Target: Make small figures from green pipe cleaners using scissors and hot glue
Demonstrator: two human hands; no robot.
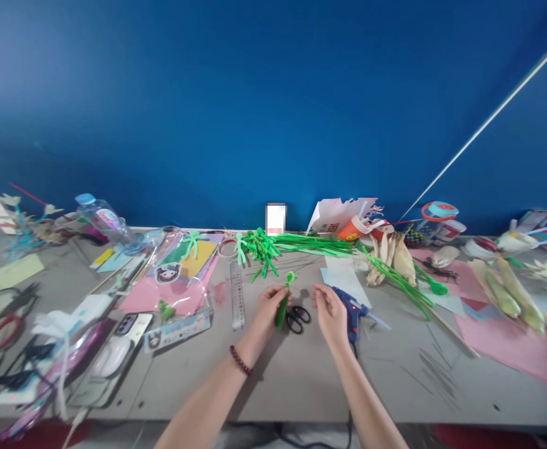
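Note:
My left hand (272, 305) is closed round a short bundle of green pipe cleaners (282, 312), held upright, with a small coiled loop at its top. To the right, my right hand (330, 310) is apart from it, its fingers curled in toward the thumb; anything between the fingertips is too small to make out. Between the hands, black-handled scissors (297, 319) lie on the table, their blades hidden by the left hand and bundle. Just right of my right hand lies a blue glue gun (355, 310), its cable running down over the table's front edge.
Behind the hands lies a pile of green pipe cleaners (260, 248). A clear ruler (237, 296), a phone (114, 358) and a pink plastic packet (173, 296) are on the left. Dried husks (401, 265), green stems (397, 279) and pink paper (511, 343) lie right. A blue wall (273, 112) stands behind.

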